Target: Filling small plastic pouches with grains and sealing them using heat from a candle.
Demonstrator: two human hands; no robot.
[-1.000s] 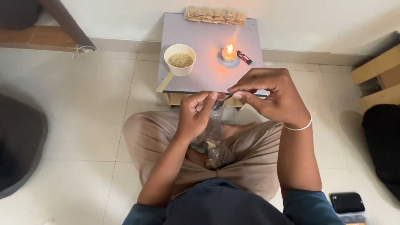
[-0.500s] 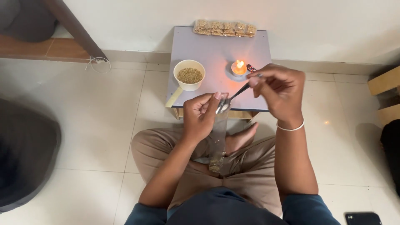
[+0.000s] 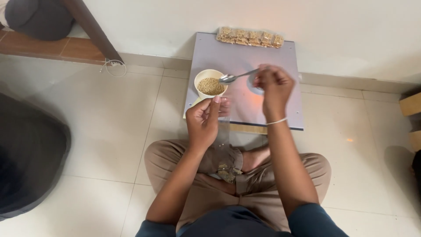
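Far left, a dark rounded cushion (image 3: pixel 30 162) lies on the pale tiled floor (image 3: pixel 109 127), with a dark wooden leg (image 3: pixel 94 30) slanting down to the skirting above it.

The left hand (image 3: pixel 204 120) is raised in front of the low grey surface (image 3: pixel 245 61), thumb and fingertips pinched together at the top edge of a clear plastic pouch (image 3: pixel 223 151). The pouch hangs from that grip down to the person's crossed legs — thin, transparent, nearly vanishing against the trousers, with a small settled mass of brownish grain at its bottom. The grip is closed on the pouch rim.

Just beyond the left hand, a cream cup (image 3: pixel 210 83) stands on the near-left part of the surface, filled close to the brim with fine tan seed. A metal spoon (image 3: pixel 237 77) reaches across from the right, its bowl hovering over the cup's right rim; whether the bowl carries seed cannot be told.

The right hand (image 3: pixel 272 85) is clenched on the spoon's handle end, blurred, wearing a thin pale bangle at the wrist. It covers a round holder (image 3: pixel 254 85) on the surface, around which an orange glow spreads.

Along the far edge of the surface — against the wall — a row of small filled packets (image 3: pixel 250 37) lies side by side, same tan contents.
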